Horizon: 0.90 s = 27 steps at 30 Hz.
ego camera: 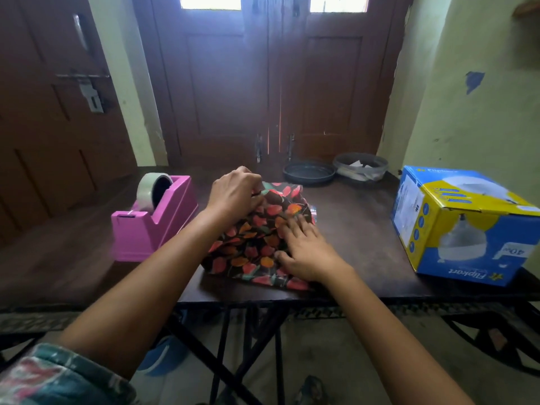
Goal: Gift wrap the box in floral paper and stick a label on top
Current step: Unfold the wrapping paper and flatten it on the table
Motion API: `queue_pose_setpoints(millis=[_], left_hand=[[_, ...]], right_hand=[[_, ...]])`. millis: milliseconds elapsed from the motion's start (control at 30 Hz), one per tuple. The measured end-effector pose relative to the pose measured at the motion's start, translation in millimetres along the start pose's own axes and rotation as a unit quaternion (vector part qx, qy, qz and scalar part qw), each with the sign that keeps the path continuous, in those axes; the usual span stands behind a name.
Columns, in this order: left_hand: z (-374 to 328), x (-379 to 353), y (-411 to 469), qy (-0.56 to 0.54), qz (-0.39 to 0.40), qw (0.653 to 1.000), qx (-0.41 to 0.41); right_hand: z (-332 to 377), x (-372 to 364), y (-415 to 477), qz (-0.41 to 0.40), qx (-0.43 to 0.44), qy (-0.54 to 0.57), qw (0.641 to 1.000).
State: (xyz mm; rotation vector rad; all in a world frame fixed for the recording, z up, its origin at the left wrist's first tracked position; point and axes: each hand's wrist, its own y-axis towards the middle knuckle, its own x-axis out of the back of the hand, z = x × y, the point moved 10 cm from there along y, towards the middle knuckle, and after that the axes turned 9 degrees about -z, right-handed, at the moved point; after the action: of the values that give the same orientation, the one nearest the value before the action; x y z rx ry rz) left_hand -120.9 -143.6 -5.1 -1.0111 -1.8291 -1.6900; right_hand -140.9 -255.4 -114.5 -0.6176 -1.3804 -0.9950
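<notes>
Floral paper (251,241) is pinched between the curled fingers of your left hand (233,194) at the far left corner of the parcel, where a flap stands up loose. Your right hand (306,252) lies flat on the top face, fingers straight and spread, pressing the sheet down and gripping nothing. The box itself is hidden under the paper (its outline shows only as a raised block beneath the sheet). It sits near the front edge of the dark table (365,229), roughly midway between the pink tape dispenser (155,226) on the left and the blue and yellow carton (467,229) on the right, apart from both.

Assessment of handling: the sheet looks thin and glossy, so it should crease readily, slide under a flat palm and tear if dragged over a corner. The parcel seems light and will likely shift unless held down. Take the paper by its free edge close to the box corner, not mid-sheet, and fold against the hard edge beneath.

Findings on progress: top face covered, far end open, no tape seen on the paper, no label in view. A dark round tray (309,172) and a bin (361,168) of scraps stand at the far edge.
</notes>
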Motion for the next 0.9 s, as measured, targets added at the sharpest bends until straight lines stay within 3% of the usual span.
queue_pose_setpoints(millis=[133,400,900], left_hand=[[8.3,10.2,7.2,-0.004,-0.041,0.999,0.027],[99.7,78.0,29.8,-0.033,-0.172,0.96,0.217],[137.3,58.3,3.2,-0.058,-0.178,0.92,0.344]], right_hand=[[-7.6,-19.3,-5.7,0.048,-0.04,0.029,0.998],[-13.0,-20.7,-2.7,0.079,-0.065,0.022,0.995],[-40.4,10.3,-10.0,0.079,-0.138,-0.021,0.987]])
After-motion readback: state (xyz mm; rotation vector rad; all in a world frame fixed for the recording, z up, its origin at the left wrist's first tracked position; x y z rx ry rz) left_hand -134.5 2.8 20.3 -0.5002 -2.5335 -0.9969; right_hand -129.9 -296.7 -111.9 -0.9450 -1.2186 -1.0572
